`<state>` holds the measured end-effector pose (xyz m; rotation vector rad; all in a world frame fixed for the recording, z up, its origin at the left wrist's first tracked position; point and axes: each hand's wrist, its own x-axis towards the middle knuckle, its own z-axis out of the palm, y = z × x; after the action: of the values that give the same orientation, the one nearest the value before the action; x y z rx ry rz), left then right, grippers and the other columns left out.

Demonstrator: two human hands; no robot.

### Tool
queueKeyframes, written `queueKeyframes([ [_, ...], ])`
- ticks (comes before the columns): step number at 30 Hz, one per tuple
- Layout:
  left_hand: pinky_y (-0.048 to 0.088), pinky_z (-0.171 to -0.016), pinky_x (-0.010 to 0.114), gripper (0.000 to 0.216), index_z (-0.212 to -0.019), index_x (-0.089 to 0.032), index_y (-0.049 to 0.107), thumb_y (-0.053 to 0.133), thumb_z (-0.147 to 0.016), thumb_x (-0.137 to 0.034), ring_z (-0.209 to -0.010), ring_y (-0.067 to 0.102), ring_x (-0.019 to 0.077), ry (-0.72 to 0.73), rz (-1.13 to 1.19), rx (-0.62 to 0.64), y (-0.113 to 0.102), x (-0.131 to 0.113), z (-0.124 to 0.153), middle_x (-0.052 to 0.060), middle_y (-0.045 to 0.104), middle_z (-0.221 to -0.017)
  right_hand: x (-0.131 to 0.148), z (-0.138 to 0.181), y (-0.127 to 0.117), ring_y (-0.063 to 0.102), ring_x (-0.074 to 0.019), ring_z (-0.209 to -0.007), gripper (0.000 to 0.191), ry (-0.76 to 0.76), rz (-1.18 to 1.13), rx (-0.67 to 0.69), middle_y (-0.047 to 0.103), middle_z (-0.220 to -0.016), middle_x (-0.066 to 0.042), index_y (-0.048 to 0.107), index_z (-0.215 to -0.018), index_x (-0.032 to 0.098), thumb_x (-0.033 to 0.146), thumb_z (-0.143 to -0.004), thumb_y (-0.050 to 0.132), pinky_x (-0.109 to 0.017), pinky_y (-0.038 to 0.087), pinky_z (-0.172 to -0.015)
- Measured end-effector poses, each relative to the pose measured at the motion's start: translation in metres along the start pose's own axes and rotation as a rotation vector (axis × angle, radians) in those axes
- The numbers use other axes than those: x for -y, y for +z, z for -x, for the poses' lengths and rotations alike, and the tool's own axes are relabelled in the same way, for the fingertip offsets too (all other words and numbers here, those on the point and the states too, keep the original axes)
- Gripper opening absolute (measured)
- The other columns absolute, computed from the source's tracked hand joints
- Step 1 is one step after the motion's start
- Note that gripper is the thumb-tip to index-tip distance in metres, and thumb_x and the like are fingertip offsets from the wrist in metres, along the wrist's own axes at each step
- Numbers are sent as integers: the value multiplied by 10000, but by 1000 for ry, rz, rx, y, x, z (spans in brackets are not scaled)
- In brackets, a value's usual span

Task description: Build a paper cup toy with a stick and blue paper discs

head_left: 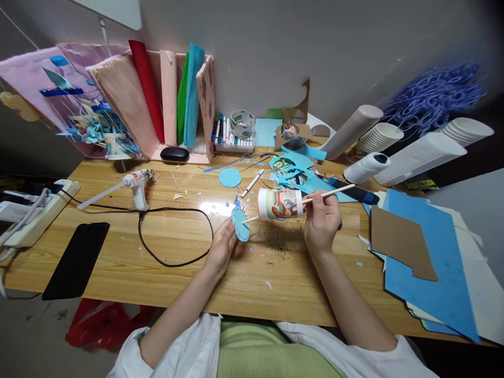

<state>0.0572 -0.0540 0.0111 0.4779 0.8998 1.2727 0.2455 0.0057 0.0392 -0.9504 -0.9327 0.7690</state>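
Observation:
Between the fingers of my left hand (222, 247) is a light-blue round disc (240, 224), held on edge. My right hand (322, 220) is closed around a wooden stick (331, 192) at the base end of a patterned paper cup (280, 204). The cup lies sideways in the air, and the stick appears to run through it. Its left end meets the face of the blue disc; whether it is fixed there I cannot tell. Behind the disc, another light-blue circle (230, 178) lies flat on the table near a capped marker (252, 183).
A hot glue gun (138, 190) stands left, its black cord (173, 209) looped across the table. A phone (76, 261) and power strip (47, 212) are further left. Blue felt scraps (305, 184) lie behind my right hand; blue sheets (429, 262) and cardboard (401, 241) sit right.

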Motion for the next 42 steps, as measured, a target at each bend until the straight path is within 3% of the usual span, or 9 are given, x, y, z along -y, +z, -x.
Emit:
queueKeyframes([
  [9, 408, -958, 285, 444, -1032, -160, 665, 656, -718, -474, -1132, 555, 218, -35, 45, -24, 2, 1, -2, 85, 669, -1109, 3, -1, -2, 502, -85, -558, 133, -70, 1, 74, 525, -668, 32, 559, -766, 213, 331, -820, 586, -201, 398, -491],
  [27, 441, -886, 305, 513, -1062, -144, 642, 670, -687, -492, -1055, 584, 247, 37, -111, 9, 1, 0, -1, 103, 655, -1117, 18, -2, 1, 485, -93, -484, 211, 151, 155, -14, 546, -573, 48, 513, -720, 214, 375, -775, 637, -215, 374, -456],
  [42, 464, -805, 261, 493, -1046, -167, 653, 665, -688, -507, -1012, 592, 212, -4, -93, -22, -1, -1, -1, 80, 661, -1083, 28, -13, -9, 490, -100, -550, 205, 89, 170, 209, 558, -669, 12, 603, -750, 201, 400, -796, 619, -232, 393, -505],
])
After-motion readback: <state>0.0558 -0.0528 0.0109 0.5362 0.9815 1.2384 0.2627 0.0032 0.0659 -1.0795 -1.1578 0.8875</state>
